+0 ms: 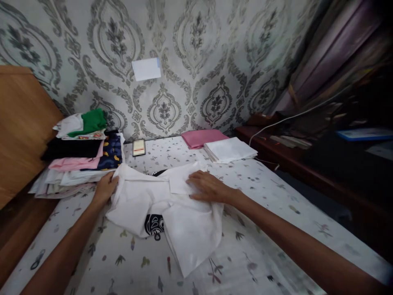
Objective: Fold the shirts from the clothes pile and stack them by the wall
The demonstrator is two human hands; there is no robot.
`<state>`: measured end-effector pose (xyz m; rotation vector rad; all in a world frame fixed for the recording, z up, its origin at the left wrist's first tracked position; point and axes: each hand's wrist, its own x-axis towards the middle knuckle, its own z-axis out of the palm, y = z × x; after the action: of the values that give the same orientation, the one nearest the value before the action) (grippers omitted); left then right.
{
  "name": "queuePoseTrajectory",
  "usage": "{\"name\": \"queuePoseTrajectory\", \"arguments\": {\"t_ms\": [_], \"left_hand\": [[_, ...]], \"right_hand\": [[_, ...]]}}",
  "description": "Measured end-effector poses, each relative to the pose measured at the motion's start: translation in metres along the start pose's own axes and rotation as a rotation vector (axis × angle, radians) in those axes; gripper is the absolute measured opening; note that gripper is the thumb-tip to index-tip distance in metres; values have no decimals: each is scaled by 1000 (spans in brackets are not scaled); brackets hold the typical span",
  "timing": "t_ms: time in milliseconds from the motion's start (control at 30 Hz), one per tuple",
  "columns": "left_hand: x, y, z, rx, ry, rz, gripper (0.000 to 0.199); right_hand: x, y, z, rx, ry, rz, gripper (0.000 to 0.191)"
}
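A white garment [193, 229] lies spread and partly folded on the patterned bedsheet, with a band along its top edge and two wide parts pointing toward me. I cannot tell its exact kind. Between those parts shows a black-and-white printed piece [154, 224], and a bit more of that print peeks out at the top. My left hand [106, 187] pinches the garment's left edge, thumb uppermost. On its upper right part rests my right hand [211, 186], palm down, with the fingers stretched out and somewhat apart on the cloth.
A tall stack of folded clothes [76, 164] stands at left beside a wooden panel [24, 131]. Folded pink cloth [204, 138] and folded white cloth [230, 149] lie at the back right. A small card or box [139, 148] lies near the wall. A dark red table [260, 141] borders the right.
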<state>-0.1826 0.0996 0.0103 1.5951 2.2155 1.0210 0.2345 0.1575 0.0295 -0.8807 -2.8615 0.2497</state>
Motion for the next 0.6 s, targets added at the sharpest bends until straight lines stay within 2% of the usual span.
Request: {"name": "queuePoseTrajectory", "arguments": {"t_ms": [133,267,333,400,500,600], "left_hand": [[0,11,2,94,-27,35,41],[3,19,4,308,-44,13,35],[4,18,4,370,-24,28,30],[6,15,2,316,27,29,26],[7,9,-2,172,98,-20,24],[3,8,-6,197,80,-44,19]], "right_hand": [[10,-16,-10,-165,-126,45,17],[17,-21,-8,-253,-119,153,20],[23,-15,-13,-240,-60,201,19],[38,-5,-24,-251,59,289,22],[80,17,-46,-251,250,505,28],[125,39,-54,-93,390,616,32]]}}
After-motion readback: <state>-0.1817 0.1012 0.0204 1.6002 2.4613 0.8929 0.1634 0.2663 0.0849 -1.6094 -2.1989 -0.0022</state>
